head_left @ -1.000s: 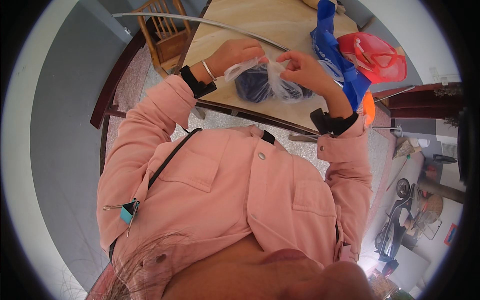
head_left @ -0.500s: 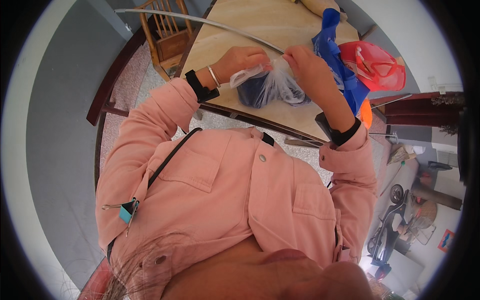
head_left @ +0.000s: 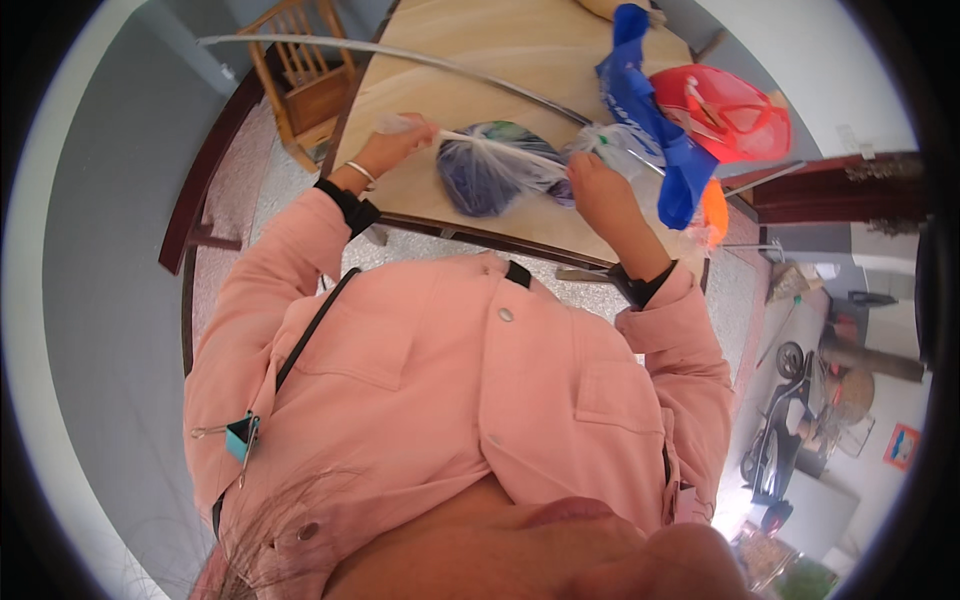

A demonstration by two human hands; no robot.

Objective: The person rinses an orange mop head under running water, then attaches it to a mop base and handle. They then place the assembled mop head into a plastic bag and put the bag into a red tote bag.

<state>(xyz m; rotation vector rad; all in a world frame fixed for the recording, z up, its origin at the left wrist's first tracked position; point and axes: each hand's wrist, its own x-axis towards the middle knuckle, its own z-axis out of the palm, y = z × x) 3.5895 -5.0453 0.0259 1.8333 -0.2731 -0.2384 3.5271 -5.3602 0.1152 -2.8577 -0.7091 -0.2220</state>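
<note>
A clear plastic bag (head_left: 487,180) with dark blue-purple contents and a bit of green lies at the table's near edge. Its top is pulled out sideways into a taut strand between my hands. My left hand (head_left: 397,148), closed, grips the plastic on the left side of the bag. My right hand (head_left: 600,190) is closed on the plastic at the right side. What exactly is inside the bag cannot be made out through the plastic. A second clear bag (head_left: 625,145) with a touch of green lies just beyond my right hand.
The wooden table (head_left: 400,90) carries a long thin metal rod (head_left: 440,62), a blue cloth bag (head_left: 645,110) and a red plastic bag (head_left: 725,112). An orange item (head_left: 714,210) hangs by the right edge. To the left stands a wooden chair (head_left: 315,105).
My hands have moved apart, the left one farther left, stretching the bag's top between them. More of the bag's contents shows. The whole view has shifted slightly.
</note>
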